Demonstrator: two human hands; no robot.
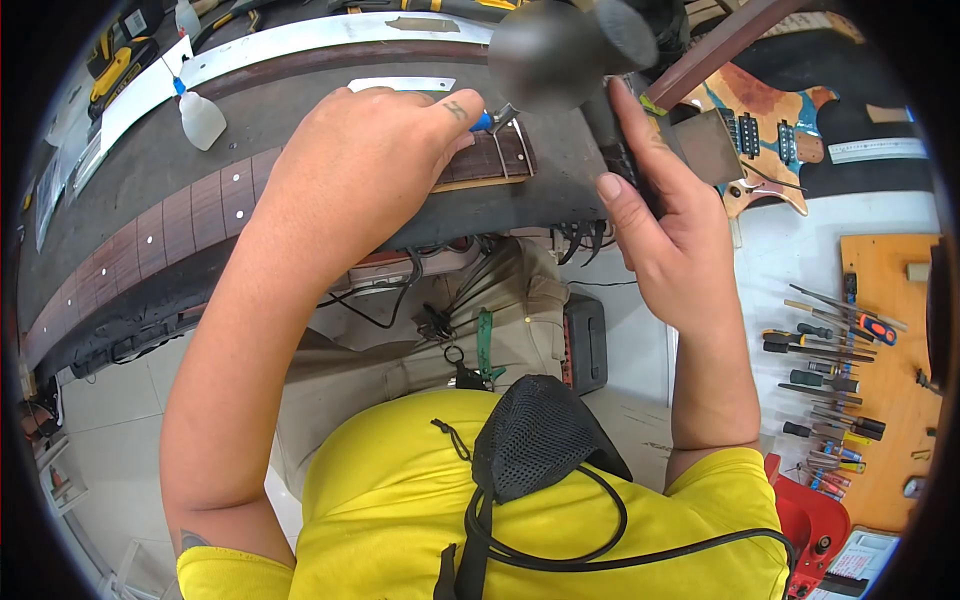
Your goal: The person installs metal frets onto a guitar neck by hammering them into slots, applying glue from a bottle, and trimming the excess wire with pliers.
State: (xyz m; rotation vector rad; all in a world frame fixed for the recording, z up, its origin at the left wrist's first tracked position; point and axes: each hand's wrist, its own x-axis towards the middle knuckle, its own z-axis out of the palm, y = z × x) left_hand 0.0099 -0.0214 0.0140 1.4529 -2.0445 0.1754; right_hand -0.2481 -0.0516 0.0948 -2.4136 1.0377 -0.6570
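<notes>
My left hand (375,165) is closed around a blue-handled tool (483,122), whose metal end (505,115) is at the right end of a dark fretboard (190,215) with pale dots. Thin fret wire (503,152) lies across the board there. In my right hand (665,225) is the dark handle of a mallet, fingers wrapped round it. The mallet's black head (545,58), blurred, hangs above and just right of the blue-handled tool. Whether the metal end touches the wire is too small to tell.
A white-bodied bottle (203,122) and a long white strip (240,58) lie on the dark bench. At the right are a colourful guitar body (770,110), a steel ruler (880,149) and a wooden board (885,400) with many hand tools. A dark red bar (725,50) slants at upper right.
</notes>
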